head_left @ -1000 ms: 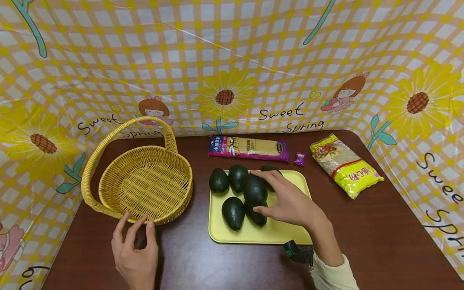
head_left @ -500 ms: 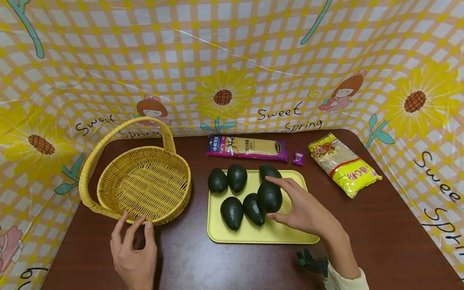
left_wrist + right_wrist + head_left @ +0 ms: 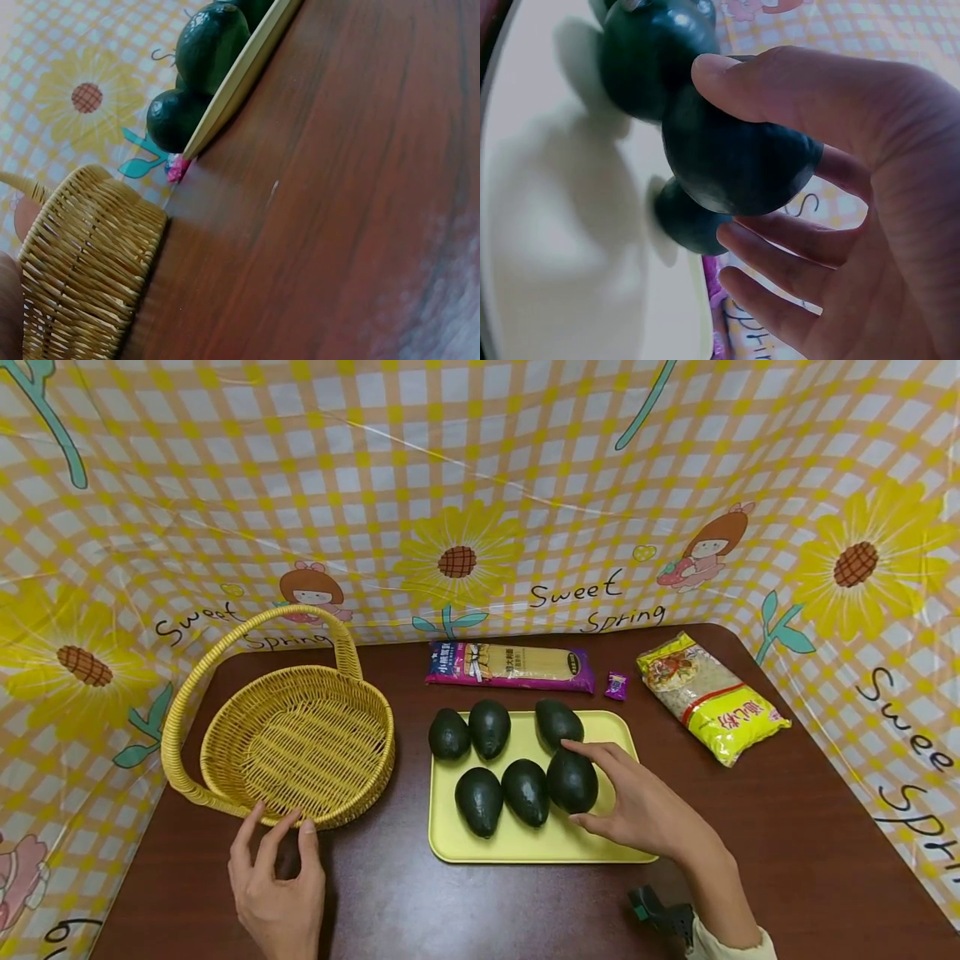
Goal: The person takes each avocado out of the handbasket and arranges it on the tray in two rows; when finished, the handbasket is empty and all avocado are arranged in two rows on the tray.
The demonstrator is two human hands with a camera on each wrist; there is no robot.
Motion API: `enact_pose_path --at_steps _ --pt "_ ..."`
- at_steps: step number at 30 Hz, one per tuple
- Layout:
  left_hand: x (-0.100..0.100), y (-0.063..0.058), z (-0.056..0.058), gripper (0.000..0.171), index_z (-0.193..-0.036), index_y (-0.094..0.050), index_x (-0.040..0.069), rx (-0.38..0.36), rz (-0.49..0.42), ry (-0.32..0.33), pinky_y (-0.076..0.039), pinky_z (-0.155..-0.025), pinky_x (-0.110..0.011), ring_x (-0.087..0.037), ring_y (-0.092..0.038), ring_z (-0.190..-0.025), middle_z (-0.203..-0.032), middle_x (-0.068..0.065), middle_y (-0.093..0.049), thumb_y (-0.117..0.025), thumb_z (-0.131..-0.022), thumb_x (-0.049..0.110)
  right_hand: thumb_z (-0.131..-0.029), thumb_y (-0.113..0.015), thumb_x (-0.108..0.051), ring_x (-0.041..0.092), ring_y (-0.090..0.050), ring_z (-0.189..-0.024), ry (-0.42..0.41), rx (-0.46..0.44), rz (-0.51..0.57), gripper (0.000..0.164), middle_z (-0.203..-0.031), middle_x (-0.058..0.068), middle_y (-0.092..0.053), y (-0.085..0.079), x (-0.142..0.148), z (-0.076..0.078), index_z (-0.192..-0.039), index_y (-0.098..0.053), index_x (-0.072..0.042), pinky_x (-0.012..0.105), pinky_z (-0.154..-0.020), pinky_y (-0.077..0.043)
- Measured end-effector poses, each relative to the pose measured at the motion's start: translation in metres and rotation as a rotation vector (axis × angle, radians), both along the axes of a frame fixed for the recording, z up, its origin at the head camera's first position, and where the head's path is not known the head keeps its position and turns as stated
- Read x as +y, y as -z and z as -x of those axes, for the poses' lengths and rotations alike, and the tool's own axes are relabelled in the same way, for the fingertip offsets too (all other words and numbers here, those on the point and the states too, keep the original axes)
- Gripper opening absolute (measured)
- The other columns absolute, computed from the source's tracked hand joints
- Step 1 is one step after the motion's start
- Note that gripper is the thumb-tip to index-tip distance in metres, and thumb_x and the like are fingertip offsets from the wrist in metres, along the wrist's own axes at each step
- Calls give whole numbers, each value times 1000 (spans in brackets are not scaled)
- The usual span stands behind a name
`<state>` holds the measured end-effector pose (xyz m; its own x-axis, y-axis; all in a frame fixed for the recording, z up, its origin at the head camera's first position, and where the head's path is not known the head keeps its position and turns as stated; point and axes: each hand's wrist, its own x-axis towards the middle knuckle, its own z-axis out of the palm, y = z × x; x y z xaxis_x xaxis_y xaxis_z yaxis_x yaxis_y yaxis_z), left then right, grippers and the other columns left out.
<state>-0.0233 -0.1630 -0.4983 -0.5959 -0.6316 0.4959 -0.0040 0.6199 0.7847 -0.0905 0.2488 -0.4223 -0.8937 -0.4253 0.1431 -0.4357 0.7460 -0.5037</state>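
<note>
My right hand (image 3: pixel 641 797) holds a dark green avocado (image 3: pixel 572 782) between thumb and fingers, over the right part of a yellow tray (image 3: pixel 600 847). In the right wrist view, the thumb lies across the held avocado (image 3: pixel 739 161) and fingers are on its other side; whether it touches the tray I cannot tell. Several more avocados lie on the tray, such as the front-left avocado (image 3: pixel 479 802) and the back-right avocado (image 3: pixel 558 723). My left hand (image 3: pixel 277 881) rests its fingertips at the near rim of a yellow wicker basket (image 3: pixel 382 768), which has nothing inside.
Behind the tray lie a pack of noodles (image 3: pixel 517 667) and a small purple wrapped piece (image 3: pixel 616 686). A yellow-and-clear food bag (image 3: pixel 712 697) is at the back right. A patterned cloth (image 3: pixel 450 460) rises around the brown table (image 3: pixel 405 902).
My right hand has carried the avocado rightward and toward me, from above the other avocados to beside the front row. My left hand stays at the basket rim.
</note>
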Motion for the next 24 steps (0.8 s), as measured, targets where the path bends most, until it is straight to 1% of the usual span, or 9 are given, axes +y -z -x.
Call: enact_pose_path --at_steps 6,14,20,24 --pt "-1 1 -1 18 -108 -85 7 -8 -5 -4 -44 -96 -72 -46 -58 -132 -146 -11 -66 -88 -91 11 -78 -98 -22 28 -67 -124 -23 -11 2 92 -138 10 -64 12 4 1 -158 -52 -18 53 -99 -57" --pt "-1 1 -1 18 -108 -84 6 -2 6 -4 -44 -97 -72 -46 -58 -132 -146 -12 -66 -87 -91 11 -77 -98 -20 28 -66 -126 -46 -35 -1 92 -137 9 -64 27 4 3 -157 -52 -14 53 -100 -57" --pt "-1 3 0 18 -108 -84 6 3 9 -1 -45 -97 -73 -46 -58 -133 -146 -12 -66 -88 -91 10 -77 -99 -20 24 -65 -126 -54 -37 1 94 -138 6 -64 29 5 2 -158 -52 -15 51 -100 -58" --pt "-2 3 1 19 -110 -84 6 3 5 9 -44 -99 -73 -47 -56 -134 -146 -13 -65 -87 -91 8 -78 -99 -20 26 -64 -130 -56 -37 11 97 -142 7 -63 28 6 1 -161 -49 -16 53 -102 -56"
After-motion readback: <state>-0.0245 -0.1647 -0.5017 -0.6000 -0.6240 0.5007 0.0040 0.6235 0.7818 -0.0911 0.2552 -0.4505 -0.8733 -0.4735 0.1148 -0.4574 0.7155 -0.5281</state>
